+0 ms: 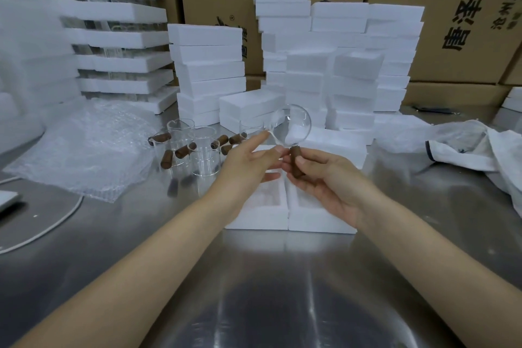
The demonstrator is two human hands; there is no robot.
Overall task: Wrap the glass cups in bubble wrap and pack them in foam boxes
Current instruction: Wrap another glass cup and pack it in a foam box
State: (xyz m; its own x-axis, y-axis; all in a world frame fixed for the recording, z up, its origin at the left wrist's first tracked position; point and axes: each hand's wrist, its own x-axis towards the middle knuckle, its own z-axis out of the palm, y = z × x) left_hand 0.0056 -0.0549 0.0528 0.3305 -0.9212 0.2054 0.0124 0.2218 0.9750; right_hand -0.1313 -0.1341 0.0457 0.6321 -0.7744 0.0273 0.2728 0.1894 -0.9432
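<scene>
While the right hand (319,178) is gripping the clear round glass cup (293,124) by its brown wooden handle above the open white foam box (310,217), the left hand (248,158), fingers nearly straight, is steadying the rim (advisable: support the glass, not the handle alone).

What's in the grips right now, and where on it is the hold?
A glass cup: the right grip holds its brown wooden handle, while fingertips of the left grip touch the rim.
</scene>
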